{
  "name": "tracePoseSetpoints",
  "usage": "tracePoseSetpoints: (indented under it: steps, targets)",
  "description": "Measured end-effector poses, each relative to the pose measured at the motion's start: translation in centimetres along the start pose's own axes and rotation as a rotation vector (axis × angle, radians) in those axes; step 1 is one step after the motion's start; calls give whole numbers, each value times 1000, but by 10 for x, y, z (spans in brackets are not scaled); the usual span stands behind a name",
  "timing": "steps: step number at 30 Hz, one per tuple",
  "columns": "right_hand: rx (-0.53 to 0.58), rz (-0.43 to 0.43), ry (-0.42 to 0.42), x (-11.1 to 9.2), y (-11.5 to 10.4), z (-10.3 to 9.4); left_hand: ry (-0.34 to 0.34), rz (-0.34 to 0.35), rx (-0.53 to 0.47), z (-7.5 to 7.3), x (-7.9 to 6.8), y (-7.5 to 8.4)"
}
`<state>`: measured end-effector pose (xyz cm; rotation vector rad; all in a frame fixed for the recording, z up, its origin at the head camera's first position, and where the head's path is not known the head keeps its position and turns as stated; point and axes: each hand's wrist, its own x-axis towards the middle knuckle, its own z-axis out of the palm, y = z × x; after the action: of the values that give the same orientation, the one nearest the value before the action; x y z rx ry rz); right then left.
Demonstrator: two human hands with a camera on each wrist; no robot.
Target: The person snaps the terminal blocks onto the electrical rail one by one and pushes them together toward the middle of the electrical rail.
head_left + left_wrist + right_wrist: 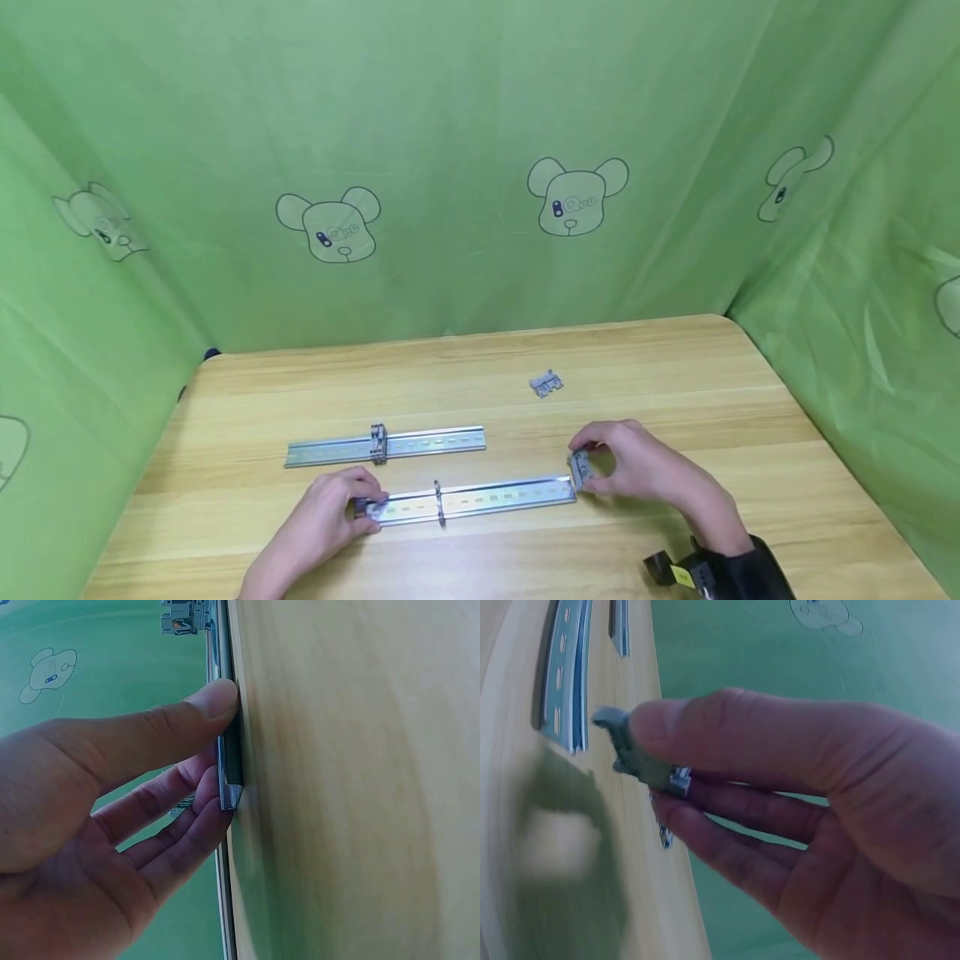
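Note:
The near slotted metal DIN rail lies on the table, a thin grey piece sitting across it left of the middle. My left hand grips its left end, thumb on the near side and fingers on the far side; the left wrist view shows the rail end between them. By the right end, my right hand pinches a grey terminal block between thumb and fingers. In the right wrist view this block is held above the wood, with the thumb covering part of it.
Behind lies a second DIN rail with a cluster of grey terminal blocks across it. Another grey block lies loose further back on the wooden table. A green curtain with bear prints surrounds the table's back and sides.

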<state>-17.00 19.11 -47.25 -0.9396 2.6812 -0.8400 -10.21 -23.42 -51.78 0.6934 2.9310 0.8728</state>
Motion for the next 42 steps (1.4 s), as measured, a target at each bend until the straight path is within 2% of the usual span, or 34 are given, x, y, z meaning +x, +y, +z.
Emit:
tracePoseSetpoints:
  steps: [6,15,23,36,42]
  targets:
    - [-16,7,-62,2,-14,4,2,0,-2,-1,0,1]
    - [-82,-28,-71,9,-24,11,2,-10,2,-3,-1,1]
    - [-112,30,-79,13,-38,15,7,-16,-9,-5,-1,1]
    - [-19,53,-107,13,-27,20,2,-17,-1,-5,0,2]
    - [-21,24,-111,8,-22,18,6,-17,5,-4,1,3]
